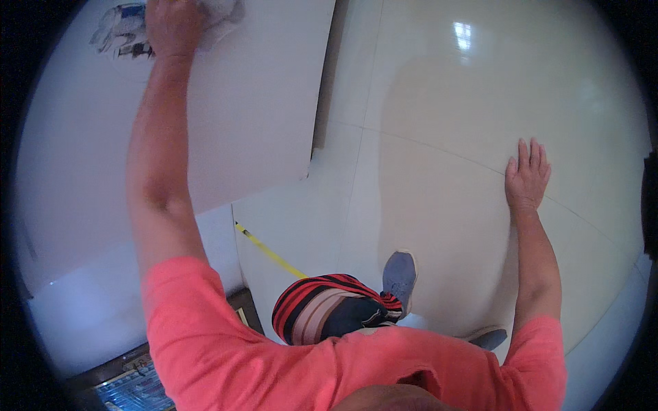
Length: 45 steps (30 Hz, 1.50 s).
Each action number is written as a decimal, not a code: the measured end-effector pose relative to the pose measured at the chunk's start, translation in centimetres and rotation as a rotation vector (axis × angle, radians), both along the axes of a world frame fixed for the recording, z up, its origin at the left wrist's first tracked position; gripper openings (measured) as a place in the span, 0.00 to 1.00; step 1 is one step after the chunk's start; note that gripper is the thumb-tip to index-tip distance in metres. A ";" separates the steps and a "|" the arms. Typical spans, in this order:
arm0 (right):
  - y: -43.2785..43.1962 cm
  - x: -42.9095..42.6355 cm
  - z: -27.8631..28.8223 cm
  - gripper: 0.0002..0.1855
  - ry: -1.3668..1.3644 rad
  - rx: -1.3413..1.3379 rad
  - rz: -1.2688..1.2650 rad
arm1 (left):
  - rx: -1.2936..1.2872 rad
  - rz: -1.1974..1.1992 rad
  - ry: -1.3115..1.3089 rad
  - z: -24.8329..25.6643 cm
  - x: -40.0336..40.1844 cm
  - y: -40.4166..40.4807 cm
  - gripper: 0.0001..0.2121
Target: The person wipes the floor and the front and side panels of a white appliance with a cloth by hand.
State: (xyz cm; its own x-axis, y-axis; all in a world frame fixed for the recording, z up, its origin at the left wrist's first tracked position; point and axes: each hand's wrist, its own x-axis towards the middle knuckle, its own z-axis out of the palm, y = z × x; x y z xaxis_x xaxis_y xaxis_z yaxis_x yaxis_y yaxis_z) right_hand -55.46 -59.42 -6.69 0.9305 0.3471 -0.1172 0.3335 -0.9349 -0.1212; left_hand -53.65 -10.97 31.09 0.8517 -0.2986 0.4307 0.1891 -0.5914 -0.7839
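Observation:
At the upper left, my left hand [175, 25] is on a crumpled cloth [221, 18], pressed against a large pale panel [247, 118]. Its fingertips are cut off by the top edge of the view. On the other side of the hand shows a dark blue, black and grey patterned patch [121, 31]; whether it is part of the same cloth, I cannot tell. My right hand [528, 180] is over the glossy tiled floor [442, 205], palm down, fingers extended and nothing in it. Contact with the floor cannot be judged.
A yellow strip [270, 250] runs along the floor near the panel's lower corner. My legs wear striped fabric [313, 313], with a grey shoe [400, 277] beside it. At bottom left is a dark frame with a shiny bluish surface [133, 388]. A dark object [650, 205] stands at the right rim.

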 end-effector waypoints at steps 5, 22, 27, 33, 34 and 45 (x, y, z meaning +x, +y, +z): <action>-0.7 1.2 0.7 0.25 -0.016 0.052 0.027 | 0.150 0.172 0.320 -6.2 0.8 1.4 0.14; -1.4 2.2 1.0 0.26 -0.074 0.118 0.038 | 0.191 0.367 0.515 -7.4 3.4 -0.1 0.09; -1.7 1.7 1.1 0.25 -0.090 0.101 0.038 | -0.378 0.450 1.060 -14.6 -6.2 -4.5 0.09; -1.7 1.9 1.3 0.25 -0.052 0.066 0.012 | -0.087 0.425 0.689 -10.1 -5.7 -4.6 0.15; -1.7 1.8 1.3 0.25 -0.079 0.083 0.013 | -0.046 0.476 0.712 -9.5 -5.5 -4.8 0.22; -2.1 1.7 0.9 0.25 -0.095 0.105 0.009 | -0.030 0.662 0.778 -8.7 -4.7 -6.3 0.26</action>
